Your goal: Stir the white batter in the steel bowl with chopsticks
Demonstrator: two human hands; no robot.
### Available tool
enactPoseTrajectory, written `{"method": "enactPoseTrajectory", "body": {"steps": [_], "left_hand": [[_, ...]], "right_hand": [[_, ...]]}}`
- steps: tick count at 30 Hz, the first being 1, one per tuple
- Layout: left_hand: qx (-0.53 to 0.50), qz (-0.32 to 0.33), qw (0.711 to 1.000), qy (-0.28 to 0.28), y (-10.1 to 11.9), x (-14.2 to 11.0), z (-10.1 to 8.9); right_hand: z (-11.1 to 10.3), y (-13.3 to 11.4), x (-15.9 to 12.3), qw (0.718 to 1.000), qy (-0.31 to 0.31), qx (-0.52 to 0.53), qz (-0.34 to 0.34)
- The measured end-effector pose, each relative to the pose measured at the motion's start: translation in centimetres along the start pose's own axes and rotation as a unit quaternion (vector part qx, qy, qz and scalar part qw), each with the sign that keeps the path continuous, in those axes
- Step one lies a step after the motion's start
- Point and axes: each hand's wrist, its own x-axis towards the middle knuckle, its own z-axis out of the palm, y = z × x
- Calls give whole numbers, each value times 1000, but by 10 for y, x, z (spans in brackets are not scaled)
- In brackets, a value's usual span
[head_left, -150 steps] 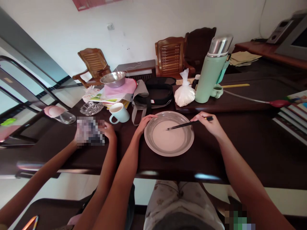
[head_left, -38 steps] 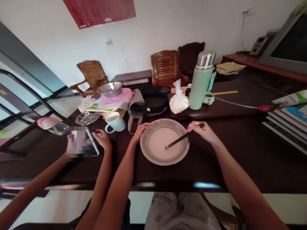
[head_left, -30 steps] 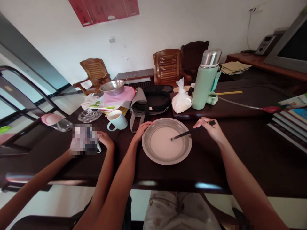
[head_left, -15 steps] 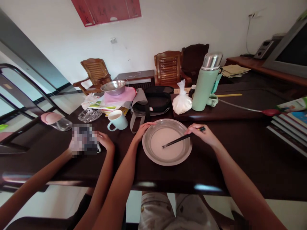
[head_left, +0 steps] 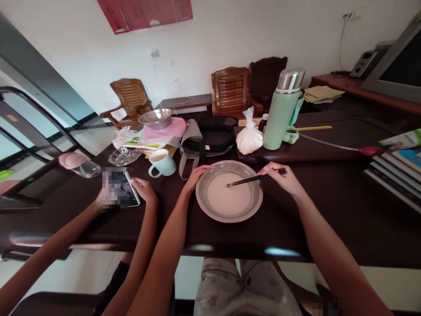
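Observation:
A wide metal bowl (head_left: 201, 202) stands on the dark table in front of me, with a pale, milky liquid (head_left: 226, 199) in it. My left hand (head_left: 196, 177) is closed on the bowl's upper left rim. In my right hand (head_left: 279, 176) is a pair of black chopsticks (head_left: 246, 180), held over the bowl's right rim. They slant left, and their tips are at the liquid near the bowl's middle; how deep they reach I cannot tell. Behind the bowl stands a knotted clear bag of white powder (head_left: 250, 139).
Left of me another person's hands (head_left: 144, 189) hold a phone (head_left: 131, 188). Around the table are a mug (head_left: 162, 163), a glass dish (head_left: 124, 156), a steel bowl (head_left: 155, 118), a dark bag (head_left: 215, 136), a green thermos (head_left: 283, 114) and stacked books (head_left: 394, 180).
The chopsticks' tips have moved up and slightly right across the liquid, and my right hand has shifted a little right. My left hand stays on the rim.

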Motion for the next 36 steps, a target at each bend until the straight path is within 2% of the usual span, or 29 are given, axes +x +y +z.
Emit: {"method": "enactPoseTrajectory", "body": {"steps": [2,6,8,10,12,14,16,18,20,21,23,24,26,28,30,34,36], "left_hand": [[22,22,999,35,-2,-1,0],[38,56,995,79,-9,1,-4],[42,57,994,88,-14,3,-7],[37,40,996,69,-19,4,-11],[14,10,1000,24,-24,5,-14],[-28,-22,999,-37,-28,4,-17],[-58,-30,996,-62,-30,3,-18],[-45,1,999,-12,-31,2,-19],[-7,43,997,59,-31,1,-19],[2,55,996,75,-31,1,-19],[-18,48,998,46,-29,2,-18],[-40,32,999,14,-29,2,-17],[-66,0,997,-33,-26,4,-16],[-47,-6,999,-23,-22,5,-14],[-4,4,1000,2,-16,6,-12],[32,1,999,-29,-1,8,-8],[43,20,999,0,7,8,-6]], "right_hand": [[-3,0,-1,1000,19,9,6],[1,0,-1,998,-66,24,2],[4,0,-1,998,-67,12,-4],[2,2,0,1000,-19,-2,0],[-2,3,-1,1000,22,1,11],[-3,2,-2,1000,5,20,20],[0,0,-3,998,-49,29,19],[4,-1,-2,997,-79,18,10],[5,0,-1,999,-53,2,4],[4,1,-1,1000,-25,-5,6],[0,3,0,1000,22,-4,16],[-2,4,-1,999,26,4,21],[-2,3,-1,999,-8,23,25],[3,2,-2,997,-64,28,20],[6,1,-2,997,-76,17,9],[1,2,0,1000,17,-7,10],[-2,2,-1,1000,22,3,16]]}}
